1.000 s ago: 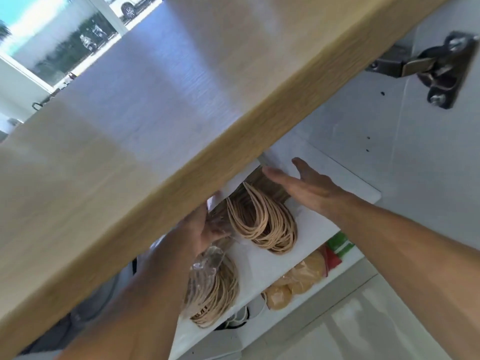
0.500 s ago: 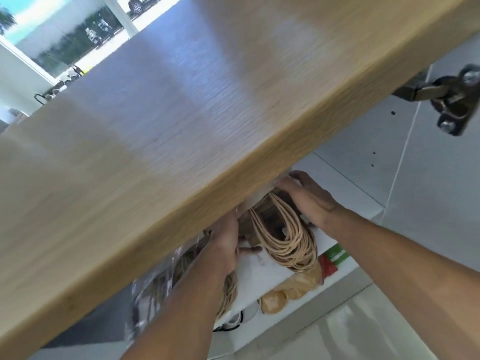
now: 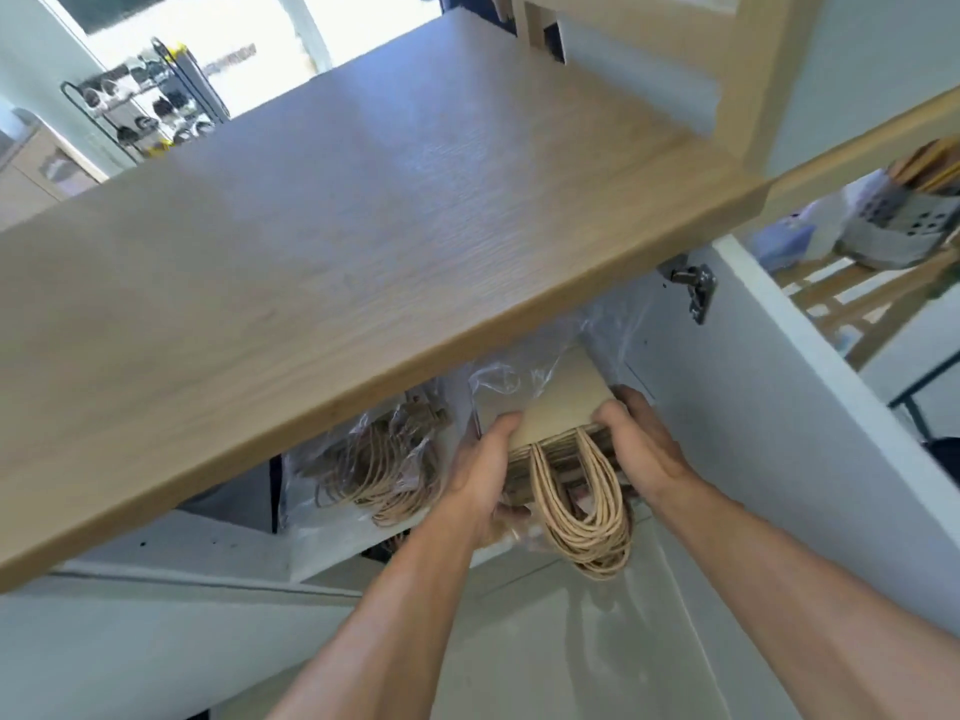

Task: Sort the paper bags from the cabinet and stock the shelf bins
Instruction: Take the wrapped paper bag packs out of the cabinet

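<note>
A stack of brown paper bags (image 3: 563,407) in clear plastic wrap sticks out from under the wooden counter, its twine handles (image 3: 582,506) hanging down in loops. My left hand (image 3: 480,475) grips the stack's left side, thumb on top. My right hand (image 3: 641,444) grips its right side, fingers curled over the top edge. A second wrapped bundle of paper bags (image 3: 379,465) with twine handles lies on the white cabinet shelf (image 3: 332,537) to the left. The far ends of both bundles are hidden under the counter.
The wooden counter top (image 3: 363,226) overhangs the cabinet. The open white cabinet door (image 3: 810,407) with a metal hinge (image 3: 696,288) stands to the right. A grey perforated bin (image 3: 904,226) holding paper bags sits on a wooden shelf at far right.
Both hands have closed on the right bundle and drawn it out from under the counter toward me. The view has pulled back, showing the counter top and the shelf bin.
</note>
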